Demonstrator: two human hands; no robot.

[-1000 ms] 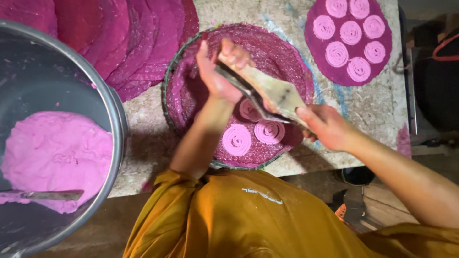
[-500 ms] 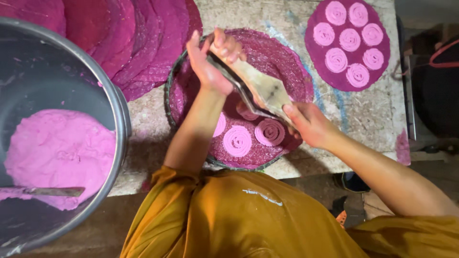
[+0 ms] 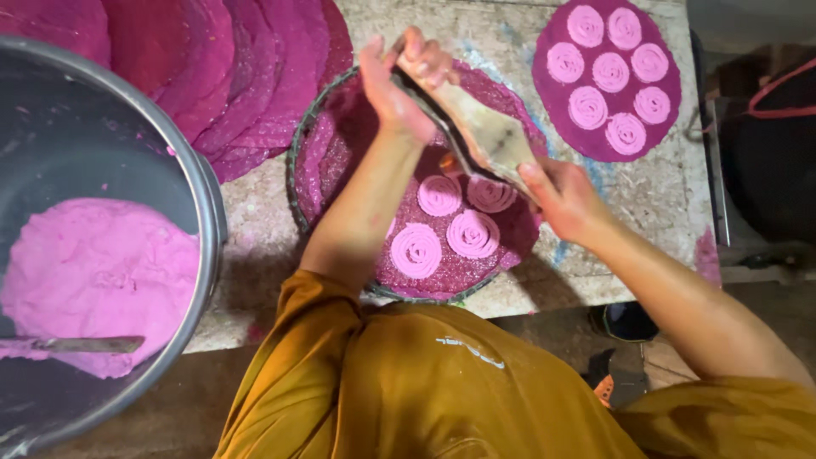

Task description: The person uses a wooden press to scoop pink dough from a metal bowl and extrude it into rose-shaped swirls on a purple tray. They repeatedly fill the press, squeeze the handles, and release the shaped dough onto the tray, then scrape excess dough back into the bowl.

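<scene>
Both my hands hold a long wooden press tool [image 3: 480, 136] tilted over a round purple mat [image 3: 340, 161] in a wire-rimmed tray. My left hand [image 3: 395, 81] grips the tool's far end, my right hand [image 3: 565, 195] its near end. Below the tool lie several pink spiral coils [image 3: 472, 234] of dough on the mat. A second purple mat [image 3: 552, 102] at the far right carries several finished pink spirals [image 3: 610, 72].
A large metal pot [image 3: 204, 195] at the left holds pink dough [image 3: 93, 272] and a flat spatula [image 3: 72, 344]. Stacked purple mats [image 3: 221, 68] lie at the far left. The stone slab [image 3: 654, 204] ends near my body; dark floor lies to the right.
Both hands have carried the press tool farther away and upward over the tray. One more pink spiral now shows on the mat beneath it.
</scene>
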